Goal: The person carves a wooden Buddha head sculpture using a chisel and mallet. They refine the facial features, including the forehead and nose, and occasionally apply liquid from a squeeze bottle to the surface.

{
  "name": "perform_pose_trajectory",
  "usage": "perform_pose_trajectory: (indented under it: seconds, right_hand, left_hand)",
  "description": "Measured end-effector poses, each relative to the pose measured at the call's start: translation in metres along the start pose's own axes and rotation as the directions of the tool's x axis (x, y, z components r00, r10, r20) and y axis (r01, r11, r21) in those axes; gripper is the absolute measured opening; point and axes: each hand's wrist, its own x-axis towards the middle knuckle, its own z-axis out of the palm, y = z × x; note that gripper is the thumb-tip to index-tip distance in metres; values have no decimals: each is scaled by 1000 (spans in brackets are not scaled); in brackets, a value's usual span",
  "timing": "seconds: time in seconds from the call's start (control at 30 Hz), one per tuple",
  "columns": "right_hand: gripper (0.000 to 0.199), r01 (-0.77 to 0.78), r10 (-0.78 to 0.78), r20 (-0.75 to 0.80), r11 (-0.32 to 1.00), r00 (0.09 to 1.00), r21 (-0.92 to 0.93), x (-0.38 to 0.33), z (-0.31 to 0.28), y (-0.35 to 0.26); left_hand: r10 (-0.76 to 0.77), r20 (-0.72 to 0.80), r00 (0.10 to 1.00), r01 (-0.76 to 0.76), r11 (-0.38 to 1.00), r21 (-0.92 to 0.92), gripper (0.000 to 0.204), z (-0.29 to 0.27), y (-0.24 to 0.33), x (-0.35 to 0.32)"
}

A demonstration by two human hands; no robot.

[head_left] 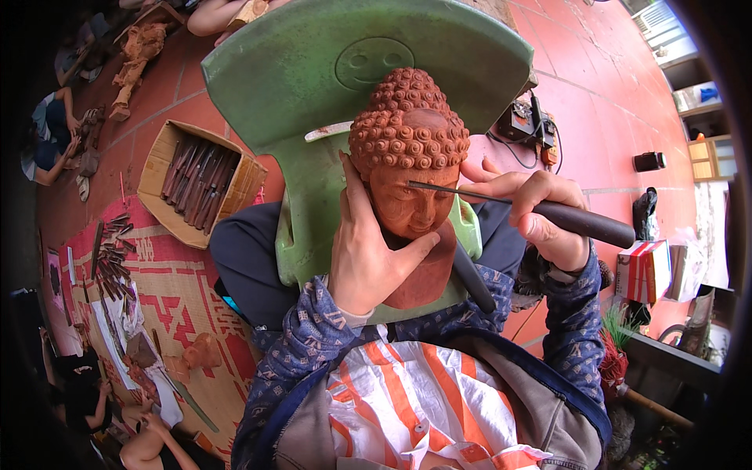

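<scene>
- base of the carved wooden head (411, 176) hidden behind my left hand (366, 251), propped on green plastic chair (313, 70)
- left hand wraps its side
- right hand (540, 211) pinches dark-handled chisel (540, 209), thin tip at the brow
- reddish wood, knobbly curls, smooth face

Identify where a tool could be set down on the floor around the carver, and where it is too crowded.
Bare red tile floor lies between the green chair, the small black cylinder and the striped box. The woven mat is crowded with chisels; the cardboard box is full.
</scene>
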Motion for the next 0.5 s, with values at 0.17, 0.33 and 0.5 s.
perform_pose_trajectory:
  seconds: [0.17, 0.33, 0.5]
  right_hand:
    - [31, -25, 24, -6, 999, 1000, -49, 0, 4, -5]
    - [26, 9, -1, 62, 990, 998, -139, 0, 2, -5]
    - [24, 25, -31, 45, 992, 999, 122, 0, -6, 7]
  left_hand:
    - [14, -8, 1000, -14, 1000, 17, 120, 0, 1, 0]
    - [-11, -2, 1000, 11, 1000, -11, 120, 1, 2, 0]
    - [12, -7, 1000, -12, 1000, -2, 119, 0, 1, 1]
